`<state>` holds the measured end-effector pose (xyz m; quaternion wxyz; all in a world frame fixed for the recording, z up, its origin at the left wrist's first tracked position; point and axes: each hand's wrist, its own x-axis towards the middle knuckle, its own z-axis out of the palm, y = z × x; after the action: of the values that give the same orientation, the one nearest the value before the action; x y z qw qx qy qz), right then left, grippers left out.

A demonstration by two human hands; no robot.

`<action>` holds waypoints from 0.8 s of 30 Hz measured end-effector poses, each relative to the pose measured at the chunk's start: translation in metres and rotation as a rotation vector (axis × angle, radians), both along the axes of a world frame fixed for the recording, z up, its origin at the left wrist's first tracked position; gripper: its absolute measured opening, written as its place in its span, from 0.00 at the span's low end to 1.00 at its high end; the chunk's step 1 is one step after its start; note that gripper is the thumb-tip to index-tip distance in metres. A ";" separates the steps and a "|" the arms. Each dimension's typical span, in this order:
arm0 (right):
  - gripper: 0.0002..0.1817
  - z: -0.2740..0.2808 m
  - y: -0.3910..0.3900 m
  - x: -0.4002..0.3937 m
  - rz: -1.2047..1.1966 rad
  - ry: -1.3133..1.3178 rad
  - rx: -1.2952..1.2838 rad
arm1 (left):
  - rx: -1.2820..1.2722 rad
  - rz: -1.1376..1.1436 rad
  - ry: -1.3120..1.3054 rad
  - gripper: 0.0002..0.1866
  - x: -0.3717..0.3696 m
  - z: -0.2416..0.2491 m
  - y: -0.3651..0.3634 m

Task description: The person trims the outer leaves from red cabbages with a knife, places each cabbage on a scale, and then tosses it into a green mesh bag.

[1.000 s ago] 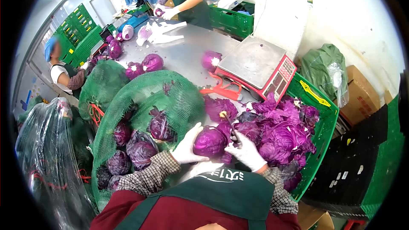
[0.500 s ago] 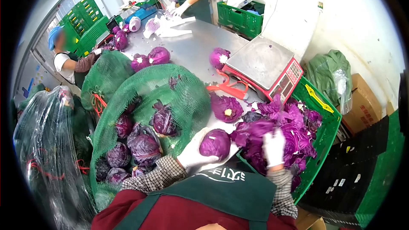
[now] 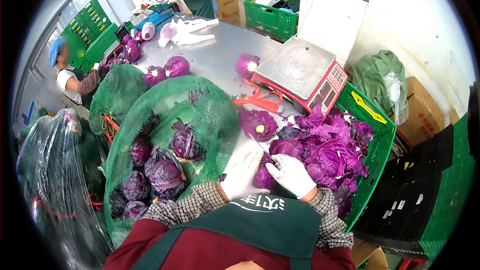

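Note:
A small red cabbage is between my two white-gloved hands, close in front of my apron. My left hand cups it from the left, fingers pointing up along its side. My right hand presses on its right side, thumb and fingers drawn together at its upper edge. Beyond them a trimmed cabbage lies on the table with its pale cut stem upward. Right of my hands, loose purple leaves fill a green crate. To the left, a green mesh sack holds several untrimmed cabbages.
A red-framed scale stands beyond the crate, with an orange-red handled tool beside it. More cabbages and white foam nets lie on the steel table. Two co-workers stand at the far side and left.
My right hand has come from the leaf crate to the cabbage in my left hand. My left hand has turned more upright around it. The far co-worker has shifted left.

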<state>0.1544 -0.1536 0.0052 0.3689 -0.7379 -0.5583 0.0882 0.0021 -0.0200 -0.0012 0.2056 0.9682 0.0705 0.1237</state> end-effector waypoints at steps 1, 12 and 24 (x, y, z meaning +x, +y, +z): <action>0.13 0.006 0.000 -0.002 -0.039 -0.092 -0.013 | -0.014 0.000 0.008 0.60 0.002 0.002 0.000; 0.07 -0.061 -0.059 0.045 -0.435 -0.140 -0.016 | -0.817 0.215 -0.073 0.52 -0.018 0.001 0.034; 0.27 -0.024 -0.024 0.004 -0.171 0.497 0.234 | -1.942 0.444 0.183 0.42 0.005 0.024 0.031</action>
<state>0.1586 -0.1780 -0.0186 0.5833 -0.6905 -0.3927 0.1696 0.0067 0.0110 0.0228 0.8736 0.3512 0.3359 -0.0267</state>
